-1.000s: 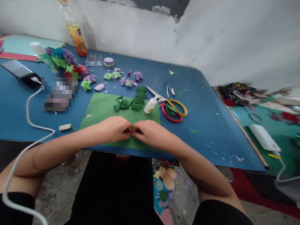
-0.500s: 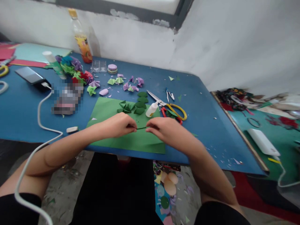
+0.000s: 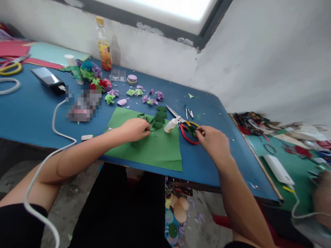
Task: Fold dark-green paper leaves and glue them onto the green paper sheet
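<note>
My left hand (image 3: 138, 130) is closed in a pinch above the green paper sheet (image 3: 152, 155). A thin dark green strip (image 3: 155, 130) sticks out from its fingertips. Further right, the fingertips of my right hand (image 3: 214, 140) pinch the edge of a dark green paper leaf (image 3: 191, 131) that lies over the scissors' handles. These scissors (image 3: 185, 137) have red and yellow grips and half-open blades. Between my hands, a small white glue bottle (image 3: 170, 126) stands tilted on the sheet. Cut dark green leaves (image 3: 159, 119) lie behind it, some partly hidden by my left hand.
Folded purple and green paper bits (image 3: 152, 100), a juice bottle (image 3: 104, 51), a glue stick (image 3: 74, 70) and a phone (image 3: 48, 78) with a white cable (image 3: 55, 120) are on the blue table (image 3: 207, 165). A compass (image 3: 188, 112) lies behind the scissors. A person's blurred hand (image 3: 323, 193) shows at far right.
My right hand has let go of the thin green strip and moved right to the dark green leaf at the scissors. My left hand keeps the strip, slightly farther back. The view has shifted.
</note>
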`<state>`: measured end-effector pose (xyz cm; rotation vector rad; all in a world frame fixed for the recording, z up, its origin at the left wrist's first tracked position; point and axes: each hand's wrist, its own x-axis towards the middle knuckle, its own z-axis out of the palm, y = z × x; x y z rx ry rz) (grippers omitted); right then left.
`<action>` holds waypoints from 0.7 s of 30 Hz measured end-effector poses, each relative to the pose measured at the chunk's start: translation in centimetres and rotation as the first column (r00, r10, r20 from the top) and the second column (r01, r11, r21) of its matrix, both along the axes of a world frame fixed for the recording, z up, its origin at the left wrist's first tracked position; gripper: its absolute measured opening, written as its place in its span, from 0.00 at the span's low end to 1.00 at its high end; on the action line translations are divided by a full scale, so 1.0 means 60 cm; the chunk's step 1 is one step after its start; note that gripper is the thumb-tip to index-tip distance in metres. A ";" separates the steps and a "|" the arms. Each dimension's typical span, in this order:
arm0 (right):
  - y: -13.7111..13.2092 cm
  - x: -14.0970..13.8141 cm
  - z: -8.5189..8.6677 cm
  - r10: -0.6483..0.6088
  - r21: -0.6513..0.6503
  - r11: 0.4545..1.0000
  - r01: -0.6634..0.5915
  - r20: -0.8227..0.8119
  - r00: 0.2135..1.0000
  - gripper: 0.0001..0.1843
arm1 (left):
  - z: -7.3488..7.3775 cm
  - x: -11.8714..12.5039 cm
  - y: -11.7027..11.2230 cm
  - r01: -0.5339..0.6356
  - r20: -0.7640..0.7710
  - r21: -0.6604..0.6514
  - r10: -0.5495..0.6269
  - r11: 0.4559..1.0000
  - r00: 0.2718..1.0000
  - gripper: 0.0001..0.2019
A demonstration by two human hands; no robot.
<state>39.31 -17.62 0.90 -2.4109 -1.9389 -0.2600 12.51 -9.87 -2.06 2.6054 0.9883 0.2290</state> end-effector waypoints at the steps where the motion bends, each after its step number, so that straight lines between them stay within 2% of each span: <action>1: -0.006 -0.001 0.007 0.000 0.051 0.999 0.004 -0.079 0.997 0.12 | 0.002 0.000 0.000 -0.011 0.049 0.022 0.010 1.000 0.999 0.14; 3: -0.019 -0.009 0.019 0.068 0.120 0.992 -0.029 -0.334 0.940 0.11 | 0.007 0.002 -0.004 -0.012 0.190 0.029 0.006 1.000 0.982 0.16; 4: -0.025 -0.017 0.023 0.120 0.121 0.990 -0.070 -0.485 0.866 0.12 | 0.010 0.004 -0.008 0.010 0.271 -0.006 -0.008 1.000 0.963 0.16; 6: -0.032 -0.040 0.022 0.179 0.080 0.981 -0.177 -0.727 0.663 0.14 | 0.015 0.006 -0.019 0.107 0.424 -0.147 -0.035 0.983 0.905 0.17; 8: -0.033 -0.068 0.013 0.182 0.055 0.965 -0.257 -0.845 0.504 0.14 | 0.017 0.009 -0.030 0.226 0.529 -0.317 -0.026 0.921 0.848 0.19; 11: -0.023 -0.102 -0.003 0.173 0.049 0.944 -0.327 -0.916 0.363 0.14 | 0.013 0.013 -0.038 0.318 0.586 -0.472 0.023 0.822 0.810 0.22; 15: 0.001 -0.118 -0.012 0.144 0.032 0.894 -0.447 -0.965 0.218 0.14 | 0.004 0.019 -0.031 0.263 0.586 -0.541 0.134 0.799 0.799 0.12; 18: 0.017 -0.118 -0.017 0.113 0.014 0.860 -0.511 -0.980 0.164 0.15 | 0.004 0.021 -0.024 0.198 0.558 -0.614 0.243 0.764 0.793 0.09; 21: 0.027 -0.116 -0.028 0.100 0.021 0.860 -0.510 -0.987 0.128 0.13 | 0.004 0.022 -0.019 0.182 0.536 -0.669 0.298 0.721 0.790 0.08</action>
